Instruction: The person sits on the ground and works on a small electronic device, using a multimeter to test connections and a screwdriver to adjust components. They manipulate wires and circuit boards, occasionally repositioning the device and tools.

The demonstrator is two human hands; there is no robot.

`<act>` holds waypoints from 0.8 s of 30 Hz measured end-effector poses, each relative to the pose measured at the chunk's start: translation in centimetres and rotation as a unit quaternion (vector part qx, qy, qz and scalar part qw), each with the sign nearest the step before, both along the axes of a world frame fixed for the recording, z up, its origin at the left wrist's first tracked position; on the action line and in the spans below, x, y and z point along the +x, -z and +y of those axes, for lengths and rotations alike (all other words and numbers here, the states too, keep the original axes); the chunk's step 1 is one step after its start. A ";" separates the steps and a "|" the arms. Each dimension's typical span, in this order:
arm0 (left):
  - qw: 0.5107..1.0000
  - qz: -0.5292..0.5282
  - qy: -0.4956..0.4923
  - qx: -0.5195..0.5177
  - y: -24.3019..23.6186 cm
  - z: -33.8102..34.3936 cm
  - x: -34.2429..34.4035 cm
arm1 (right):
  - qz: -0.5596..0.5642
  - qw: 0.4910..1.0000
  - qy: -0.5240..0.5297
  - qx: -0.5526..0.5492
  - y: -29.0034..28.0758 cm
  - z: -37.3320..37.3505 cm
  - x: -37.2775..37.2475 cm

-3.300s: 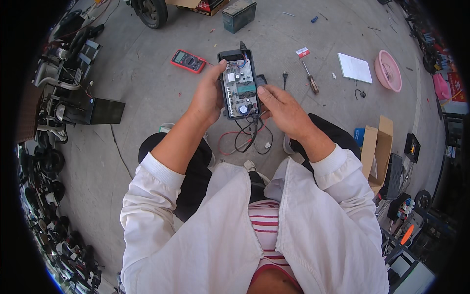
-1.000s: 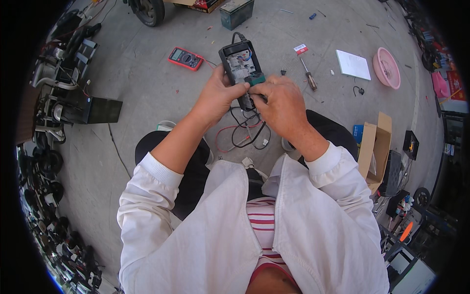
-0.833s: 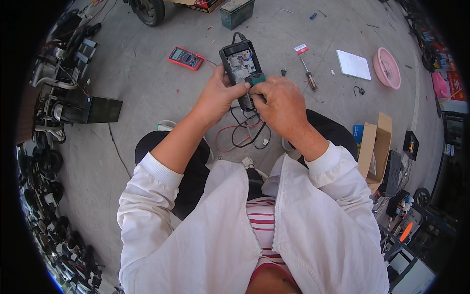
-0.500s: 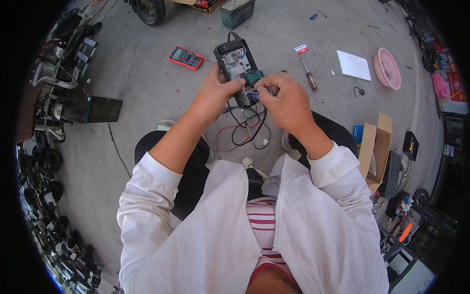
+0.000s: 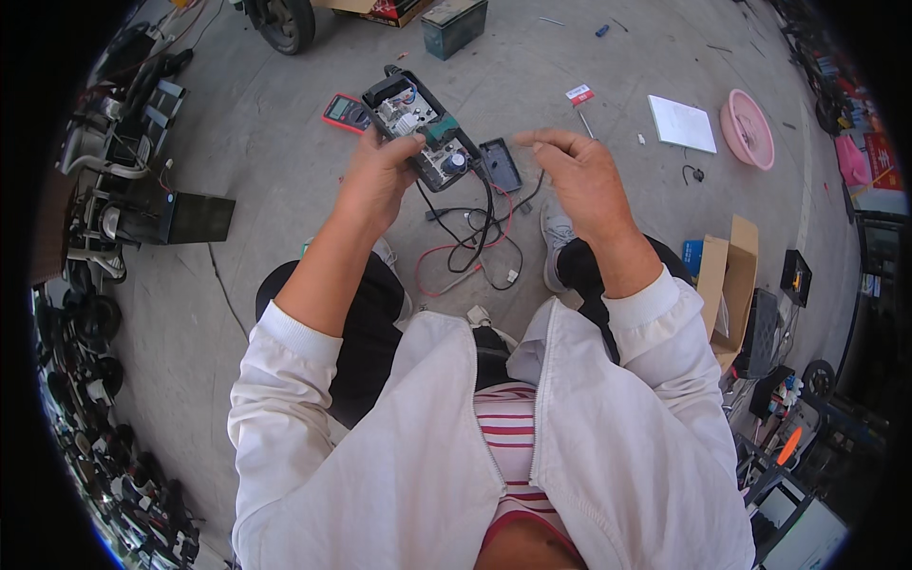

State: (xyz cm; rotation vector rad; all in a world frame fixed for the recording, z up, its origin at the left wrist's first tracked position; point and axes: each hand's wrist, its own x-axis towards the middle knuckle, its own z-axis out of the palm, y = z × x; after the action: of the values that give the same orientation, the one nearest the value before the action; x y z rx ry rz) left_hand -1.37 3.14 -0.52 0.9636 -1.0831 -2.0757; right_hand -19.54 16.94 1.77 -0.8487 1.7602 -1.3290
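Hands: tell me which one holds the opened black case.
The left hand, wrapped around one side of the opened black case; the right hand is apart from it, off to the right.

gray concrete floor: red multimeter, white pad, pink basin, black cover, tangled cables.

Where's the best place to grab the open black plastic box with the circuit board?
Probably pinch the long right wall of the open black plastic box, coming from the right: that straight side is free, while the left hand holds the opposite one. Stay off the exposed pale circuit board inside.
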 end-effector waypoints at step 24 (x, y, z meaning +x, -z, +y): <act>0.997 0.031 -0.042 0.052 -0.5 -0.6 1.3 | 0.096 0.994 0.043 0.013 -1.2 -0.6 -0.2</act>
State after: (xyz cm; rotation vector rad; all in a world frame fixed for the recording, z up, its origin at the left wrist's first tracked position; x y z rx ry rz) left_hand -0.04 2.52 -0.07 0.9716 -0.8958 -2.0946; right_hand -19.73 16.36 2.96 -0.9205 1.9782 -1.3137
